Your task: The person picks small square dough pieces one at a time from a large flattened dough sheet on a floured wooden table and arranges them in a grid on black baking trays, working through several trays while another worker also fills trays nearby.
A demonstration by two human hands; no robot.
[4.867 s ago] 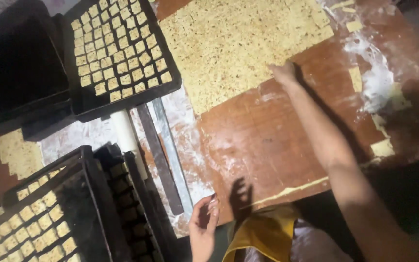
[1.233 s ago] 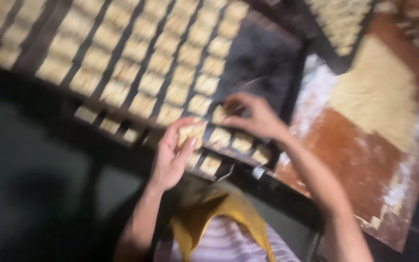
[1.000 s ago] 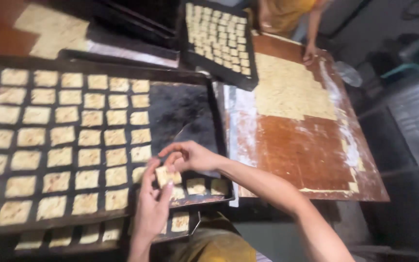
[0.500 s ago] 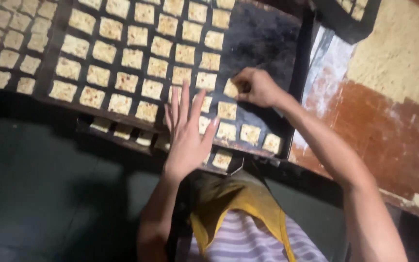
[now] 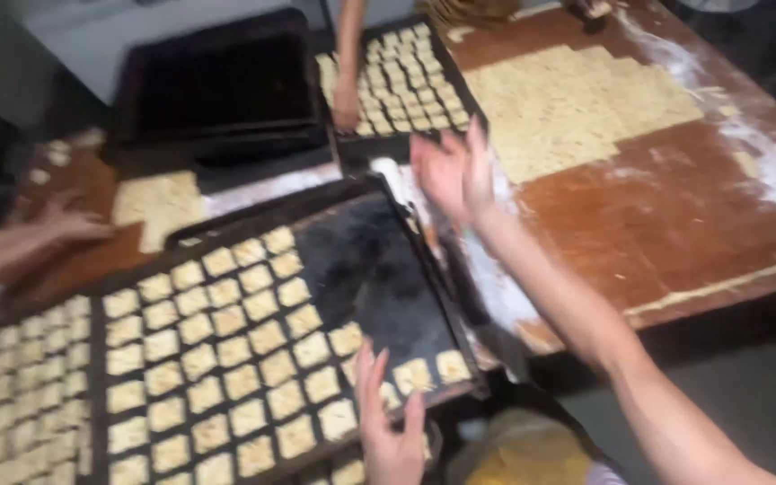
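Note:
A dark baking tray (image 5: 379,278) in front of me holds rows of small square dough pieces (image 5: 226,341), with its right part bare. My left hand (image 5: 390,431) rests open at the tray's near edge, fingers spread beside the nearest pieces. My right hand (image 5: 451,171) is raised open above the tray's far right corner, palm showing and holding nothing. Beyond it a large sheet of cut dough (image 5: 577,99) lies on the floured brown table (image 5: 675,216).
Another person's hand (image 5: 346,103) touches a far tray of squares (image 5: 401,81). An empty dark tray (image 5: 217,85) sits at the back left. A second person's arm (image 5: 20,247) reaches in from the left near a dough piece (image 5: 159,202). Another filled tray (image 5: 20,386) lies left.
My right hand has lifted off the tray's dough pieces and swung out toward the table's dough sheet. My left hand stays open at the tray's near edge. The view has shifted.

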